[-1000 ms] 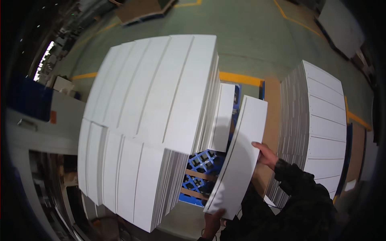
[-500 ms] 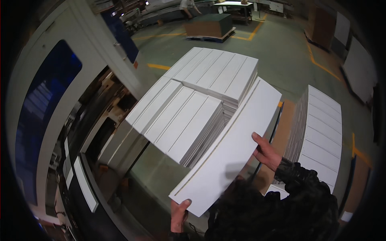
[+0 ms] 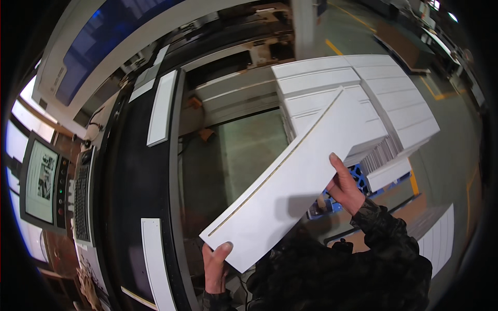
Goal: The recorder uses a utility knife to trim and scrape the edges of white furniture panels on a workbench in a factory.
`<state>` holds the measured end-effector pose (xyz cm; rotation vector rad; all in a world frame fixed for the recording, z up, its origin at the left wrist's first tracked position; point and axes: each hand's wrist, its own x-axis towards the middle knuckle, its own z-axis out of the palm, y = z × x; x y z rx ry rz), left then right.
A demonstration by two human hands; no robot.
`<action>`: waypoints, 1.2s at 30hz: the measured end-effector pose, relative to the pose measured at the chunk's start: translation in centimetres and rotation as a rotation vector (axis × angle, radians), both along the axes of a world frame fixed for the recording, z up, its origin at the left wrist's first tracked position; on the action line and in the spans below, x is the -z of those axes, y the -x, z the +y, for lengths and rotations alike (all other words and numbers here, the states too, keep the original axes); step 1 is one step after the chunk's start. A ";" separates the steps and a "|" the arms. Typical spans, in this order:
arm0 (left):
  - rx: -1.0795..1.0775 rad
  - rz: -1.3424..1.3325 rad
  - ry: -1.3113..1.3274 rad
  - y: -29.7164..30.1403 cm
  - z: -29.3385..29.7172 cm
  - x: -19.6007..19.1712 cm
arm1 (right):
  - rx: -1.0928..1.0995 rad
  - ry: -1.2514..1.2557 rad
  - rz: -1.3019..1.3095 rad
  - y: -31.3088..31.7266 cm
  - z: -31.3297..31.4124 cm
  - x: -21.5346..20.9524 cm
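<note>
The left hand (image 3: 214, 265) has its grip closed on a white board's (image 3: 275, 199) near end; the right hand (image 3: 347, 193) clasps its right edge. The board slants away, grooved along its left edge. Leftward, a black bed (image 3: 132, 192) carries panels (image 3: 157, 262). Beyond the board's right side, white stacks (image 3: 402, 98) stand over a blue pallet (image 3: 357, 174).

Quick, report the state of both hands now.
Left hand: closed, holding the white panel at its near end, thumb on top.
Right hand: closed, holding the same panel along its right edge.
</note>
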<state>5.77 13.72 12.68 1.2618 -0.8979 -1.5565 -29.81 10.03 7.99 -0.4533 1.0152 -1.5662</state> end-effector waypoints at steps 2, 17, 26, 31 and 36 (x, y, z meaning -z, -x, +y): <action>-0.095 -0.043 0.001 -1.7 -0.1 0.2 | -0.118 -0.027 0.016 -2.9 -3.2 -1.7; -0.530 0.022 -0.030 -13.4 -13.0 1.3 | -0.687 0.002 0.127 -23.5 -38.0 1.1; -0.795 0.020 0.055 -8.6 -29.0 0.7 | -0.965 0.090 0.132 -30.9 -57.7 -1.0; -0.827 0.071 0.127 -11.2 -40.0 3.6 | -0.931 0.034 0.179 -31.3 -69.1 1.2; -0.831 0.103 0.090 -11.7 -46.0 3.4 | -0.990 -0.002 0.137 -31.1 -74.7 0.9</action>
